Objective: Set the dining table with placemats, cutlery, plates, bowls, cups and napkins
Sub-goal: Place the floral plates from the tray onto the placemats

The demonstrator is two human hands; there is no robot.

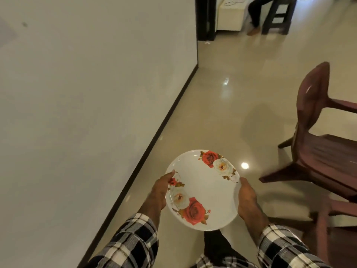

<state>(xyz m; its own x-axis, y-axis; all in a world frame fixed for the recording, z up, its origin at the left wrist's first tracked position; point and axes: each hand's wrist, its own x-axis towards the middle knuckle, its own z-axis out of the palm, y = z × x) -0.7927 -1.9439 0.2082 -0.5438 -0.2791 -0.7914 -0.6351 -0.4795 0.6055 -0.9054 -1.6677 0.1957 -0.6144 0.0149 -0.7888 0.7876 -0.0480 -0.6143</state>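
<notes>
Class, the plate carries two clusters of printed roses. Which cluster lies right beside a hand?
The cluster on the plate's left edge: the left hand touches it. The other cluster sits on the far rim, untouched.

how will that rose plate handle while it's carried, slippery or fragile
The rose plate looks rigid and glossy, so probably slippery. The left hand and right hand grip opposite rims, likely steadying it. Over the hard floor, a drop could chip it.
</notes>
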